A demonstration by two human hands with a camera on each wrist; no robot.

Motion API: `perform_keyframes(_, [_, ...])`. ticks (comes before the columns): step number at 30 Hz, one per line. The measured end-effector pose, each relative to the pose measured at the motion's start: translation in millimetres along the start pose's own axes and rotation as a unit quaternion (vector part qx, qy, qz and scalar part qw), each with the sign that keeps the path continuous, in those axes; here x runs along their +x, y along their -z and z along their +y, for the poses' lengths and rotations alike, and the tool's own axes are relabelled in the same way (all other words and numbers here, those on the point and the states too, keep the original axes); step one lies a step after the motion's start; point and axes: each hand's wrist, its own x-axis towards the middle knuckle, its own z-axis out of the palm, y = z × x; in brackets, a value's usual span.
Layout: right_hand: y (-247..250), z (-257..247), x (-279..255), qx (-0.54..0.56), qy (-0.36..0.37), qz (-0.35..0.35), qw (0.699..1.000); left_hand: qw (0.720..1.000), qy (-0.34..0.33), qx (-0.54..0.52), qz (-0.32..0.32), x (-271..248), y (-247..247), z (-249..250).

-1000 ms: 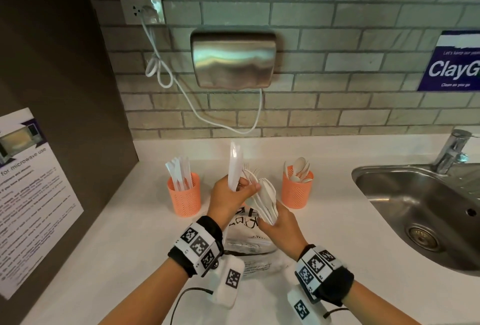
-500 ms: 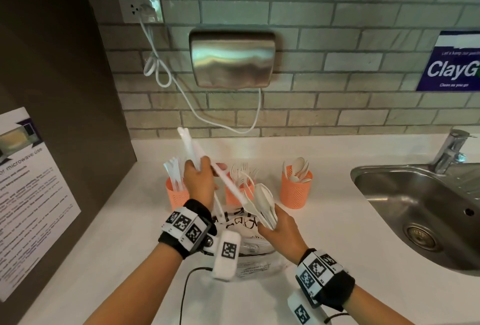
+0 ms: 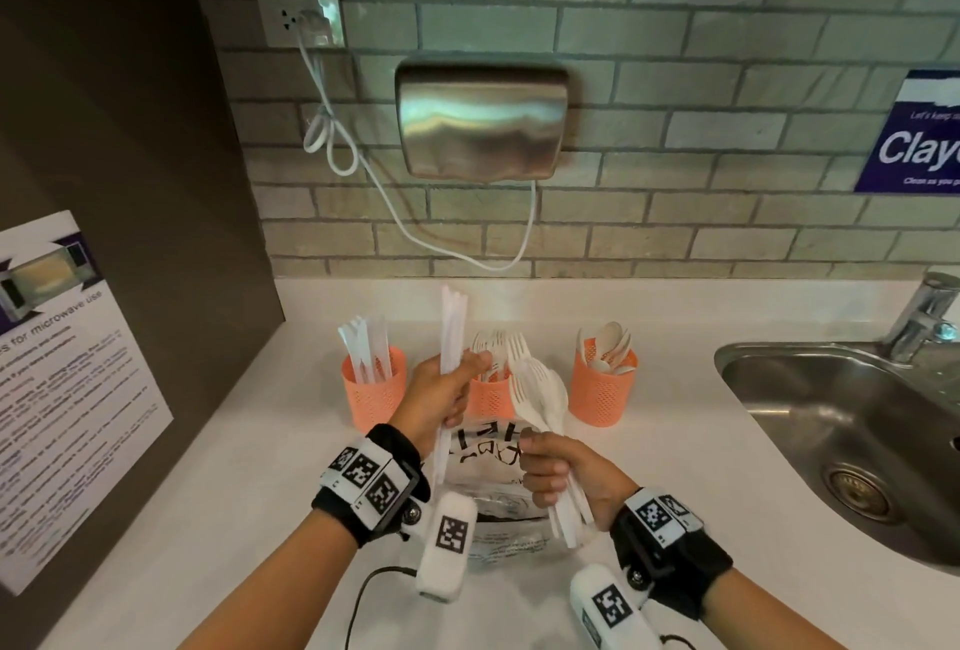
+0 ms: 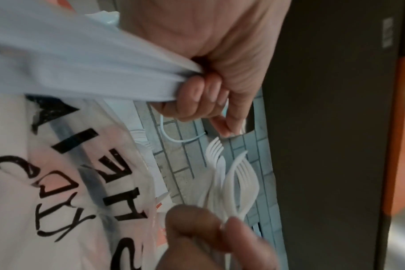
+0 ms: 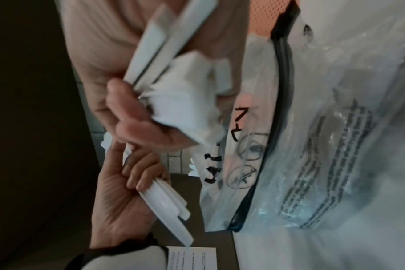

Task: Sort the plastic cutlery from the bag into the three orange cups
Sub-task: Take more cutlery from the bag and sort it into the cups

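Observation:
Three orange cups stand in a row: the left cup holds knives, the middle cup forks, the right cup spoons. My left hand grips a bunch of white knives upright, between the left and middle cups. My right hand grips a bundle of forks and spoons in front of the middle cup. The printed clear bag lies on the counter under both hands. In the left wrist view my fingers curl round the knives. The right wrist view shows fingers round the bundle.
A steel sink with a tap is at the right. A dark panel with a microwave notice walls off the left. A hand dryer and its cable hang on the brick wall behind the cups.
My left hand swung the knives out to the left at a tilt, then brought them back upright nearer the middle cup. The right hand came slightly lower and closer to me.

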Motion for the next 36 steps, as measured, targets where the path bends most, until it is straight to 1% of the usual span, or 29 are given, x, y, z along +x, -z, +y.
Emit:
perform_keyframes(2, [-1,0,0,0.023,-0.013,-0.046,0.999,0.999,-0.016,0.028,-0.010,-1,-7,1])
perform_keyframes(5, [-1,0,0,0.070,-0.033,-0.095,0.992,0.997,-0.037,0.061,0.003,1,-15,1])
perform_keyframes(8, [1,1,0,0.098,-0.046,-0.113,0.988,0.994,-0.068,0.087,0.019,3,-21,-1])
perform_keyframes(12, [2,0,1,0.078,-0.050,-0.112,0.989,0.986,-0.084,0.140,0.023,9,-22,-8])
perform_keyframes(15, [1,1,1,0.050,-0.049,-0.086,0.994,0.985,-0.065,0.159,0.017,11,-21,-10])
perform_keyframes(18, [-1,0,3,0.063,-0.034,-0.064,0.995,0.986,-0.046,0.159,0.021,8,-25,-9])
perform_keyframes(21, [-5,-4,3,0.043,-0.016,-0.033,0.998,0.992,-0.037,0.112,0.049,3,-30,-8])
perform_keyframes(24, [-11,-7,-1,-0.020,0.015,0.029,0.999,0.995,-0.041,0.060,0.071,-2,-34,-7])
perform_keyframes(26, [-13,-6,-1,-0.041,0.038,0.069,0.996,0.995,-0.043,0.018,0.088,-4,-37,-7])
perform_keyframes(28, [-14,-4,0,-0.056,0.053,0.093,0.993,0.994,-0.047,-0.005,0.097,-5,-39,-11])
perform_keyframes(31, [-17,-2,2,-0.044,0.060,0.109,0.991,0.995,-0.056,0.032,0.080,-7,-42,-18])
perform_keyframes(34, [-17,-3,3,-0.019,0.053,0.113,0.992,0.994,-0.046,0.081,0.054,-9,-45,-24])
perform_keyframes(36, [-18,-4,3,-0.016,0.041,0.109,0.993,0.994,-0.043,0.084,0.058,-8,-44,-26])
